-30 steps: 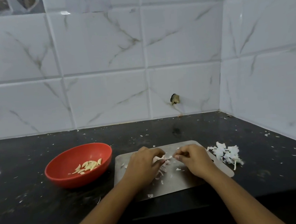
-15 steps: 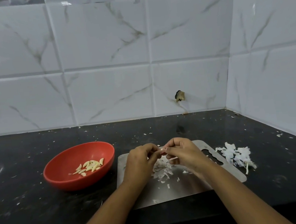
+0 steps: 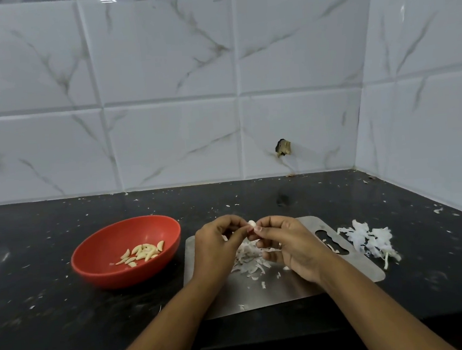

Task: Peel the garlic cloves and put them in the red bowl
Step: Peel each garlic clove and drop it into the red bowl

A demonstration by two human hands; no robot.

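A small white garlic clove point(image 3: 252, 224) is pinched between the fingertips of my left hand point(image 3: 217, 246) and my right hand point(image 3: 290, 245), held a little above the steel cutting board point(image 3: 285, 285). Loose white skins point(image 3: 250, 260) lie on the board under my hands. The red bowl point(image 3: 109, 243) stands to the left of the board on the black counter, with several peeled cloves point(image 3: 142, 252) inside it.
A heap of discarded garlic skins point(image 3: 370, 239) lies on the black counter point(image 3: 39, 306) right of the board. Small skin flakes are scattered over the counter. White marble-look tiled walls rise behind and to the right. The counter's front edge runs below my forearms.
My hands have lifted off the board and come together, with the clove now raised between the fingertips. The view has shifted slightly, so the bowl and board sit a bit further right.
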